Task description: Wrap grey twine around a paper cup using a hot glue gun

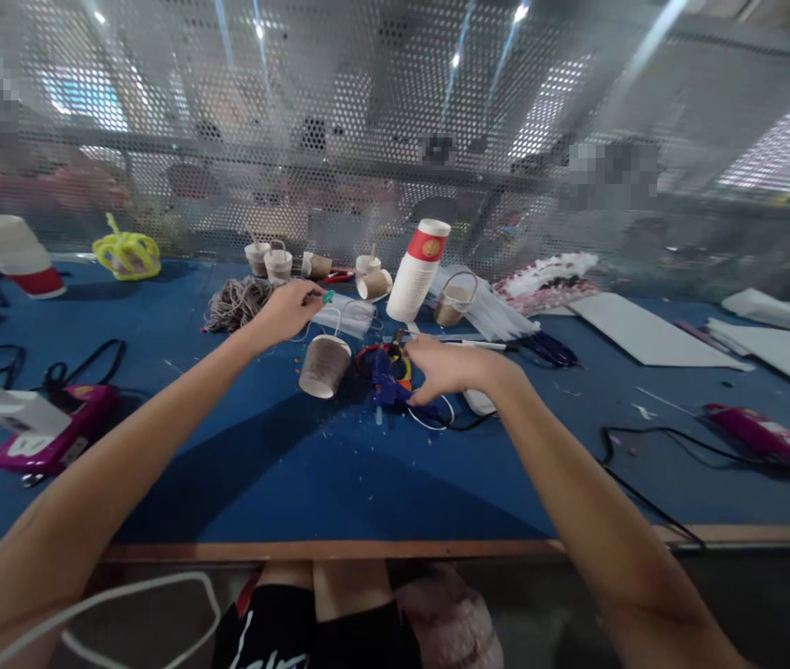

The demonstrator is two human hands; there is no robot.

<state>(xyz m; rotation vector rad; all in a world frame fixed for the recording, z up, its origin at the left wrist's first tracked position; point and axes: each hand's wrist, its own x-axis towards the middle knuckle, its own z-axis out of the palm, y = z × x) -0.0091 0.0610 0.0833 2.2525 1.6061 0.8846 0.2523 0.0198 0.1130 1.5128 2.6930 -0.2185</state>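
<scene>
Left hand (290, 311): reaching forward, fingers pinched on a small green-tipped item (327, 296) that cannot be identified; it hovers just behind and left of the twine-wrapped cup (325, 365), taken here as landmark

Right hand (447, 369): palm down, fingers curled loosely over the blue glue gun (388, 376); whether it grips the gun or only rests on it cannot be told

Twine-wrapped cup: lies tipped on the blue table (283, 465), mouth turned toward the viewer and down-left, long axis running from near-left to far-right. It sits between the two hands, apart from both; the left hand is the nearer, just above and behind it

Blue glue gun: just right of the cup, its cord looping away to the right

Ball of twine (236, 304): behind and left of the cup, near the left wrist

Stack of red-banded paper cups (417, 271): behind and right of the cup, leaning

Small finished cups with handles (278, 263): in a row behind the cup, by the perforated screen

Scissors (541, 348): well to the right of the cup

Pink case (53, 437): well to the left of the cup, nearer the table edge
</scene>
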